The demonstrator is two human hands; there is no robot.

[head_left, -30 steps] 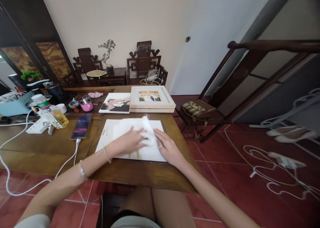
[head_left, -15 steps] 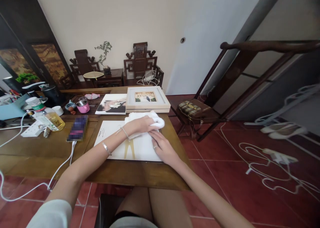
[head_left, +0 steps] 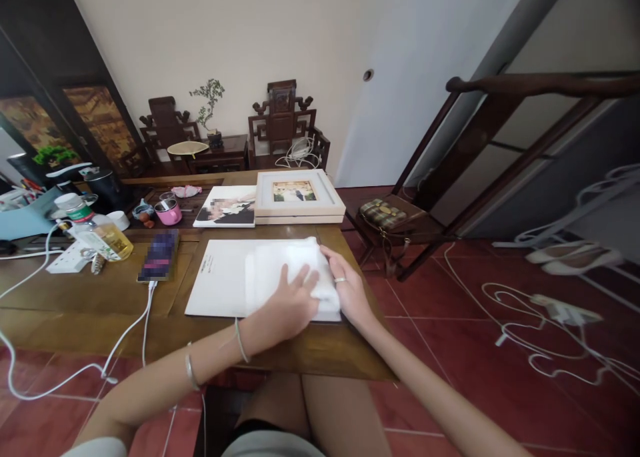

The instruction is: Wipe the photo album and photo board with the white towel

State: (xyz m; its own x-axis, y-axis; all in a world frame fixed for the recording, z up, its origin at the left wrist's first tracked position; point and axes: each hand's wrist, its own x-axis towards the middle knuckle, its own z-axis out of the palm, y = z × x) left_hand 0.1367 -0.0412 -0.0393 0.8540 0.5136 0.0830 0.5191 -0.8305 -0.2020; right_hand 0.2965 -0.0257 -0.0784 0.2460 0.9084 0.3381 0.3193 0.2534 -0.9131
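Observation:
A thin white board (head_left: 220,280) with small dark print along its left side lies flat near the front edge of the wooden table. Over its right part is spread a folded white cloth (head_left: 265,270), somewhat blurred. My left hand (head_left: 295,300) rests on this cloth with fingers spread, two bracelets on the forearm. At the board's right edge, my right hand (head_left: 353,290) has its fingers curled against the side, beside the cloth's corner. Part of its grip is hidden. A ring shows on one finger.
Behind the board lie a framed photo (head_left: 300,200) and a photo panel (head_left: 225,207). To the left are a phone (head_left: 159,257) on a white cable, a bottle (head_left: 107,233), a pink cup (head_left: 169,210) and a power strip (head_left: 67,260). A chair (head_left: 425,223) holding a bag stands right.
My left hand has moved toward me, and its fingers have spread over the cloth. My right hand has shifted right to the board's edge. The cloth lies flatter and nearer the front.

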